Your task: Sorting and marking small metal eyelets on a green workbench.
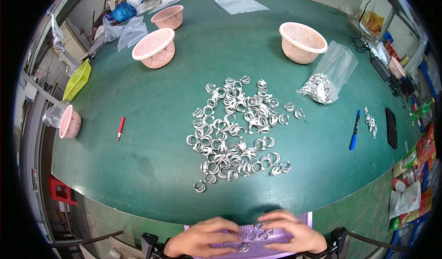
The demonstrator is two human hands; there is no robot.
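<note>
At the table's near edge sits a purple mesh basket [309, 219] with several silver rings [252, 235] on its bottom. My left hand [205, 238] is over the basket's left part, fingers spread and slightly blurred. Over the right part is my right hand [294, 233], its fingers apart and curved toward the rings. I see nothing held in either hand. Part of the basket and its contents is hidden under both hands. Beyond it, a loose spread of many silver rings [262, 112] lies across the middle of the green table [152, 167].
Pink plastic baskets [301, 59] [159, 59] stand toward the back. On the right are a clear bag of small metal pieces [318, 89], a blue marker [355, 130], a small metal heap [371, 124] and a flat black object [391, 128]. A red pencil-like tool [121, 128] lies left.
</note>
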